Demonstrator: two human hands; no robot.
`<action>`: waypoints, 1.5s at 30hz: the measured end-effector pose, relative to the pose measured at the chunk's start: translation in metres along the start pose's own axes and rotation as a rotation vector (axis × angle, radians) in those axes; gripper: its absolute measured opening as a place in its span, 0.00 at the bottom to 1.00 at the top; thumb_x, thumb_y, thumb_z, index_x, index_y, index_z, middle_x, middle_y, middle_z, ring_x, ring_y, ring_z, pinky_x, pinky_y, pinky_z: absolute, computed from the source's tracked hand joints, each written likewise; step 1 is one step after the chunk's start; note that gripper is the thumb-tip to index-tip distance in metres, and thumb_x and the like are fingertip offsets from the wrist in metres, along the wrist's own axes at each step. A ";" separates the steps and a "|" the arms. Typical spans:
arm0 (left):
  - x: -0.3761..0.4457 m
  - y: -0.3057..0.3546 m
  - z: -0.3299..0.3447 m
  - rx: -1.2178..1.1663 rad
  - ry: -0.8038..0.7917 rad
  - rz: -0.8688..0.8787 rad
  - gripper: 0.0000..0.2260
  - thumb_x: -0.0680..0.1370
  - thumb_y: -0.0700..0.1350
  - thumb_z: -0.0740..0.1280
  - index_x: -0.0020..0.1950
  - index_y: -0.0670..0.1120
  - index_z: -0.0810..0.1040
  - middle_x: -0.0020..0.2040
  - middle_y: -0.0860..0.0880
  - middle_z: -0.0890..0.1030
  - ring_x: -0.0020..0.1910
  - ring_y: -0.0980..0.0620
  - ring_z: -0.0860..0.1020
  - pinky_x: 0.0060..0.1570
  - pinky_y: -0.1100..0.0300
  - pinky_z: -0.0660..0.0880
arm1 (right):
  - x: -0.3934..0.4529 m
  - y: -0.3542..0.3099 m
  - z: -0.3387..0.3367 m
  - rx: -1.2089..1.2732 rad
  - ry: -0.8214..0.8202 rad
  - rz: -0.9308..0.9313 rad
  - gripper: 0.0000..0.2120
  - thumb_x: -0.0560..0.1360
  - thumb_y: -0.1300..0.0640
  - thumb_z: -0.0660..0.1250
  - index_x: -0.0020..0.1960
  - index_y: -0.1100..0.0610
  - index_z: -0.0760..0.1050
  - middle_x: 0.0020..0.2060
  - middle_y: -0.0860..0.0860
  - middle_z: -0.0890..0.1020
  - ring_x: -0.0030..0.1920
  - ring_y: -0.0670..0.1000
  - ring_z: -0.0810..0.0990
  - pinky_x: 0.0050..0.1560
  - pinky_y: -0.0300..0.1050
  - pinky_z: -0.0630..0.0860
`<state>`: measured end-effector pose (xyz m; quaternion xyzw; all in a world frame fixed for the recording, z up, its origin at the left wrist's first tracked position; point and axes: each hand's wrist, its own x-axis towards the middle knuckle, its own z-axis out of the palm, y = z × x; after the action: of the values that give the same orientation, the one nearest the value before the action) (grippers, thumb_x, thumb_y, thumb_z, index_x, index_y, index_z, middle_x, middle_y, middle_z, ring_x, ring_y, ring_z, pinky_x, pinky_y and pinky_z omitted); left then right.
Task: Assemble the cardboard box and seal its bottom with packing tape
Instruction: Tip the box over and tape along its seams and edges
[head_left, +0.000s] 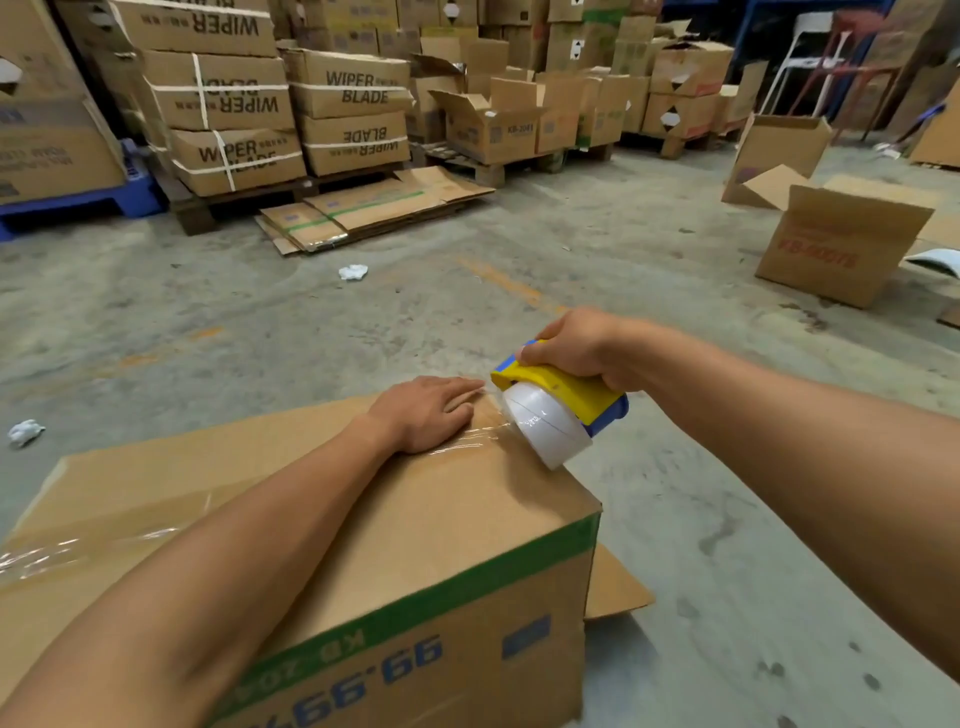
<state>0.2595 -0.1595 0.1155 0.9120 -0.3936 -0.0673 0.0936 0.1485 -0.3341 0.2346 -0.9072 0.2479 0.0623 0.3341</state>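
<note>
Now left hand (426, 413) flat on box (415, 519), right fingers (535, 353) clenched around tape dispenser (558, 402).

A warehouse is showing here: strapped "WIPER BLADE" cartons (228, 98) are sitting stacked on a wooden pallet (208, 205), flattened cardboard (374, 208) is lying just beside it on bare concrete floor (519, 260).

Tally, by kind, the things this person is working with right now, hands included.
Hands: 2, left hand flat on the box, right hand gripping the dispenser
Tape dispenser, yellow and blue: 1
Cardboard box: 1
Total: 4
</note>
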 end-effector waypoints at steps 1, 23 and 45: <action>-0.001 -0.002 -0.002 0.007 0.016 -0.021 0.22 0.82 0.54 0.55 0.77 0.59 0.63 0.76 0.55 0.66 0.74 0.50 0.64 0.69 0.54 0.64 | -0.001 -0.003 0.002 0.047 0.006 -0.005 0.25 0.75 0.45 0.71 0.67 0.57 0.77 0.61 0.56 0.79 0.52 0.56 0.77 0.52 0.48 0.75; -0.074 -0.048 0.095 0.078 0.010 -0.237 0.41 0.68 0.72 0.33 0.80 0.60 0.47 0.81 0.57 0.48 0.80 0.48 0.45 0.76 0.47 0.45 | -0.007 0.016 0.125 0.171 -0.145 0.031 0.20 0.76 0.49 0.70 0.65 0.57 0.78 0.60 0.58 0.80 0.58 0.60 0.79 0.62 0.55 0.76; 0.005 -0.050 0.105 0.061 0.090 -0.147 0.24 0.84 0.53 0.44 0.80 0.58 0.44 0.81 0.59 0.48 0.80 0.53 0.45 0.75 0.41 0.44 | 0.051 0.046 0.107 0.545 -0.489 0.140 0.16 0.78 0.48 0.68 0.65 0.49 0.76 0.56 0.55 0.83 0.50 0.57 0.83 0.51 0.53 0.81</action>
<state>0.2776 -0.1419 0.0019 0.9429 -0.3231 -0.0212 0.0783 0.1761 -0.3169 0.1115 -0.7243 0.2297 0.2314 0.6075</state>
